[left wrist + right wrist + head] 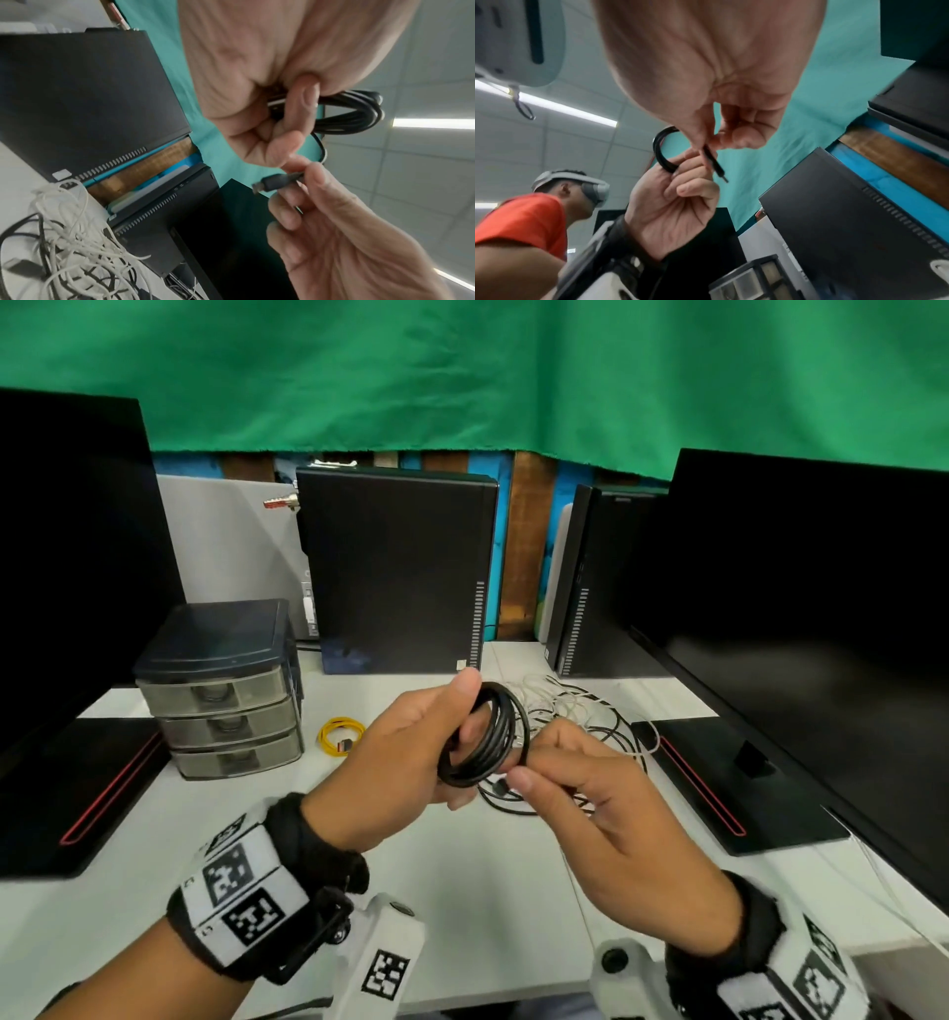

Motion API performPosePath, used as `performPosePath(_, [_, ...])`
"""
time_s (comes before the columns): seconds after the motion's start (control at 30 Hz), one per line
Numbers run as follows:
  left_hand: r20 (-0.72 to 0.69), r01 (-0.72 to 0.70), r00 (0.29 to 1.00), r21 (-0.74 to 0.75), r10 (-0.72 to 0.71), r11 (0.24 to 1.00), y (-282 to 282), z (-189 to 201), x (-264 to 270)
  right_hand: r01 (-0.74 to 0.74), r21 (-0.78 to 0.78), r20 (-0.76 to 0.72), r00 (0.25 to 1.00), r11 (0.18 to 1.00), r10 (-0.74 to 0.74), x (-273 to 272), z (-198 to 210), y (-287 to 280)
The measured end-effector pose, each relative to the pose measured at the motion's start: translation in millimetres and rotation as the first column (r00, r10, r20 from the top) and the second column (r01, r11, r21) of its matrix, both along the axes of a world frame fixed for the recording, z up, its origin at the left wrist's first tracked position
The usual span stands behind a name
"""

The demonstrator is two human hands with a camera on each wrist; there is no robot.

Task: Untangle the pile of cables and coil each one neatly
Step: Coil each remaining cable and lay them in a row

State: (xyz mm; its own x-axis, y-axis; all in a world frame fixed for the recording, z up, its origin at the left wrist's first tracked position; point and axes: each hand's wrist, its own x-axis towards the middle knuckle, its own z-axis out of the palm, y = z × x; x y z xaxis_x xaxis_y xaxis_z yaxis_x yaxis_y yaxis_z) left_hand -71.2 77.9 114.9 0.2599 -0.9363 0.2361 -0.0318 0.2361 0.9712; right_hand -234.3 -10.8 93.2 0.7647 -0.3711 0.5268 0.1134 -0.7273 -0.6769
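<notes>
Left hand (405,757) holds my grip on the black cable coil (485,737), thumb over the top, fingers thru the loops; right hand (590,793) pinches the plug end (272,183) just beside it. Coil's up in the air over the bench (462,875) (tangled pile (580,716) sits behind, yellow coil (340,736) off to the left). Next, I reckon: wrap or tuck the short tail w/o letting loops slip. Coil stands on edge, its opening facing roughly left-right; plug's long axis points away from me.

2 dark monitors (801,629) flank 2 black computer towers (400,572); 3-drawer organizer (221,690) stands left.
</notes>
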Motion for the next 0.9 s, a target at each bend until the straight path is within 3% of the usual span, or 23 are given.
performPosePath(0.07, [-0.018, 0.034, 0.999, -0.004, -0.034, 0.999, -1, 0, -3, 0.065, 0.069, 0.064, 0.996, 0.996, -0.069, 1, 2, -2])
performPosePath(0.13, [0.024, 0.008, 1.0, -0.007, -0.008, 1.0, -4, -5, -3, 0.044, 0.332, 0.157, 0.983, 0.942, -0.101, 2, 6, -3])
performPosePath(0.2, [0.074, -0.011, 0.997, -0.01, 0.012, 1.0, -8, -11, -4, -0.101, 0.589, 0.199, 0.98, 0.802, -0.023, 2, 8, -1])
performPosePath(0.27, [0.086, 0.01, 0.996, -0.021, -0.008, 1.0, -10, -17, -7, -0.256, 0.779, 0.232, 0.966, 0.573, 0.116, 5, 5, 5])
performPosePath(0.33, [0.078, 0.027, 0.997, -0.047, -0.023, 0.999, -12, -24, -7, -0.294, 0.859, 0.234, 0.954, 0.419, 0.189, 8, -2, 11])
performPosePath(0.43, [0.179, -0.088, 0.978, -0.107, 0.106, 0.99, -14, -28, -4, -0.27, 0.884, 0.201, 0.957, 0.381, 0.211, 11, -9, 12])
performPosePath(0.53, [0.379, -0.275, 0.864, -0.197, 0.332, 0.941, -16, -25, -3, -0.305, 0.907, 0.243, 0.942, 0.29, 0.23, 10, -7, 11])
performPosePath(0.57, [0.448, -0.331, 0.794, -0.246, 0.41, 0.911, -16, -25, -3, -0.298, 0.904, 0.236, 0.946, 0.306, 0.225, 11, -5, 12])
performPosePath(0.63, [0.54, -0.382, 0.664, -0.349, 0.517, 0.856, -14, -28, -3, -0.186, 0.877, 0.134, 0.98, 0.442, 0.146, 14, -5, 17])
performPosePath(0.77, [0.61, -0.356, 0.56, -0.433, 0.56, 0.828, -14, -35, -4, 0.056, 0.727, 0.02, 0.995, 0.685, -0.102, 18, -11, 18])
performPosePath(0.9, [0.721, -0.345, 0.356, -0.491, 0.595, 0.8, -15, -38, -3, 0.191, 0.48, -0.114, 0.981, 0.856, -0.155, 17, -15, 11])
